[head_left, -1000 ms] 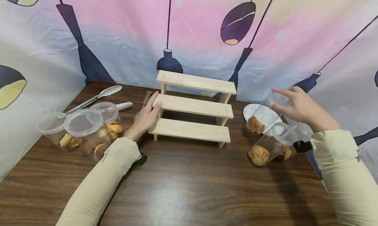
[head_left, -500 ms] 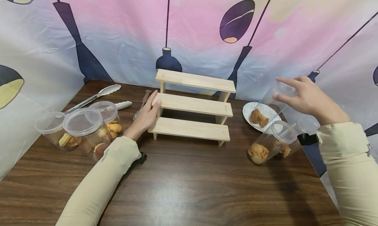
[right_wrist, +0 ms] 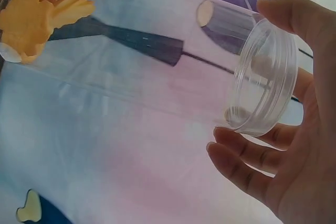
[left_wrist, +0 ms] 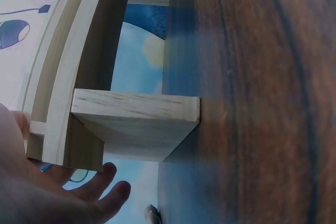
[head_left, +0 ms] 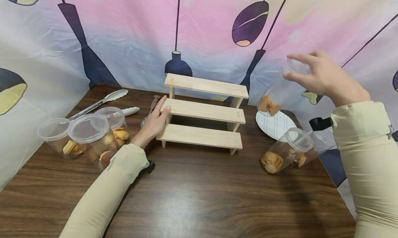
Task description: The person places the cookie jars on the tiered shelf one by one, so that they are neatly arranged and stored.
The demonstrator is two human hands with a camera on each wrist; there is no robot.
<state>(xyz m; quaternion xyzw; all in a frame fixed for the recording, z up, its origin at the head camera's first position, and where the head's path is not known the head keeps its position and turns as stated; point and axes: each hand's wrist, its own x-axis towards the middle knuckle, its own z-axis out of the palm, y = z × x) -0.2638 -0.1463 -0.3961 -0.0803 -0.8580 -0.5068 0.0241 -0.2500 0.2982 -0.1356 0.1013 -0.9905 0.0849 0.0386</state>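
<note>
A three-step wooden stand [head_left: 203, 110] stands at the middle back of the table. My left hand [head_left: 153, 122] grips the left end of its middle step; in the left wrist view, fingers [left_wrist: 110, 182] curl under the board's end. My right hand [head_left: 326, 75] holds a clear plastic jar [head_left: 278, 89] by its lidded top, raised above a white checked plate [head_left: 276, 125]. Orange-brown cookies [head_left: 268, 105] lie in the jar's bottom. In the right wrist view, thumb and fingers span the clear lid [right_wrist: 268, 77].
Two more cookie jars stand at the right, the nearer jar [head_left: 287, 150] partly covering the other. Several lidded jars [head_left: 88, 131] cluster at the left, beside tongs [head_left: 99, 103]. A brown-handled tool [head_left: 154, 101] lies behind the left hand. A patterned cloth [head_left: 130, 34] hangs behind the table.
My right hand has lifted the held jar up from the plate at the right, uncovering the plate. My left hand has stayed on the wooden stand.
</note>
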